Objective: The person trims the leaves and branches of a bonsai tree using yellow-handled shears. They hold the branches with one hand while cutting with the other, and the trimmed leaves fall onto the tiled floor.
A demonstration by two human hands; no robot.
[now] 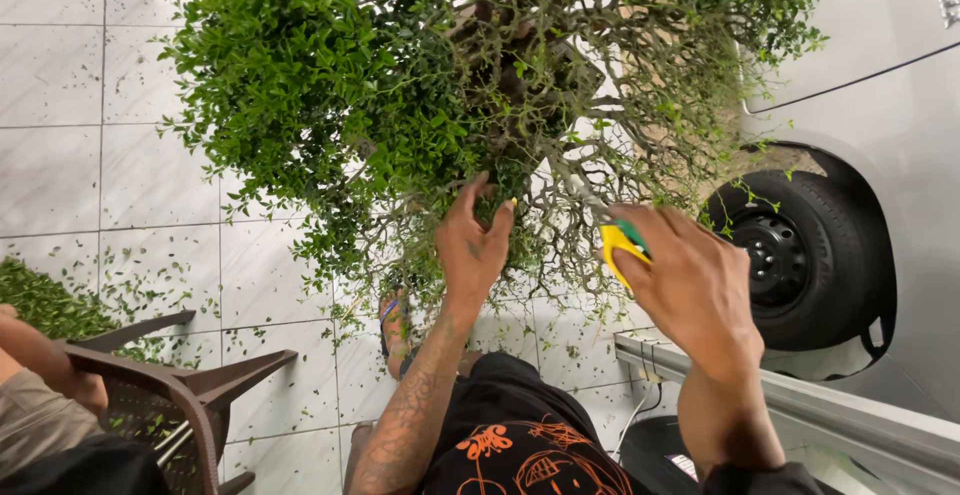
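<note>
The person's left hand (pixel 472 245) pinches a twig of the leafy bush (pixel 420 85) in front of them while the right hand (pixel 690 280) is closed around yellow-handled shears (pixel 622 247) just beside it — best to steady each twig before cutting close, it seems

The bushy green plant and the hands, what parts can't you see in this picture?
Head view only:
- Yellow-and-green handled cutting tool: its blades are hidden by the right hand and twigs.
- Leafy green shrub with bare twigs: top cut off by the upper edge; pot or base hidden by foliage.
- Left hand: fingertips buried in leaves.
- Brown plastic chair: partly cut off at the bottom-left.
- Black car tyre: partly behind branches.
</note>
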